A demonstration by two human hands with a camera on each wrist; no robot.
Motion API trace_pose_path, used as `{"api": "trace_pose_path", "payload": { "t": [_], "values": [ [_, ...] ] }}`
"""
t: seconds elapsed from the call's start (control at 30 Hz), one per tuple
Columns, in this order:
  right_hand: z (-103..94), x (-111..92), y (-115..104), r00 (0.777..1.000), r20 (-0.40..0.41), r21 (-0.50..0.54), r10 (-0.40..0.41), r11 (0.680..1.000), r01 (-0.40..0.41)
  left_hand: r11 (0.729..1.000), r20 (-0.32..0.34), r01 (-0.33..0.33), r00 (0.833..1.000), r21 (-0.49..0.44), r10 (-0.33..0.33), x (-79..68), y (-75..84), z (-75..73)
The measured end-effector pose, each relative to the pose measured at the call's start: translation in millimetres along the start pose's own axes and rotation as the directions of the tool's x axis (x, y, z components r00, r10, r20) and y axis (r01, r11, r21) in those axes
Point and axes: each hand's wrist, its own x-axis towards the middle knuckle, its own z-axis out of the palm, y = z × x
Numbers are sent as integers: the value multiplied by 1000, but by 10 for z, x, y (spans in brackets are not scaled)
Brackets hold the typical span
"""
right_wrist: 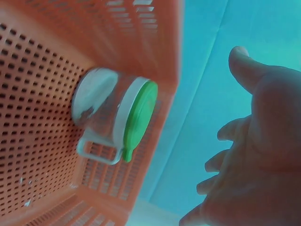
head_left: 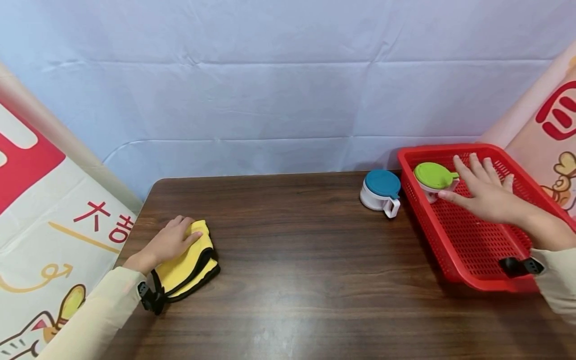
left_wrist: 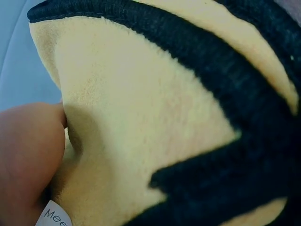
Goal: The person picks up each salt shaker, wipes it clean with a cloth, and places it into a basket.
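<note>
My left hand (head_left: 173, 243) holds a folded yellow cloth (head_left: 184, 270) with black edging at the left of the table. The left wrist view shows the thumb (left_wrist: 30, 155) against the cloth's edge, beside a small white label (left_wrist: 54, 215); the other fingers are hidden there. My right hand (head_left: 488, 195) hangs over the red basket (head_left: 454, 260) with its fingers spread and nothing in them. Just left of it, a seasoning jar with a green lid (head_left: 433, 175) stands upright in the basket's far left corner. Its clear body and white handle (right_wrist: 99, 149) show in the right wrist view.
A second seasoning jar, with a blue lid (head_left: 382, 183), stands on the brown table (head_left: 288, 260) close outside the basket's left wall, handle toward the front right. Behind the table hangs a pale cloth backdrop (head_left: 252, 90). Printed sheets flank both sides.
</note>
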Motion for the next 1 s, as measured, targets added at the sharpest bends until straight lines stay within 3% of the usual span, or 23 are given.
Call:
{"api": "trace_pose_path", "payload": {
  "t": [0.37,1.0],
  "values": [
    [45,-24,-288,999,28,-16,-39,999,39,999,-34,-25,999,30,26,-13,-21,28],
    [151,-38,-567,995,48,-28,-91,995,92,999,-58,-29,998,44,32,-31,-4,41]
  ]
}}
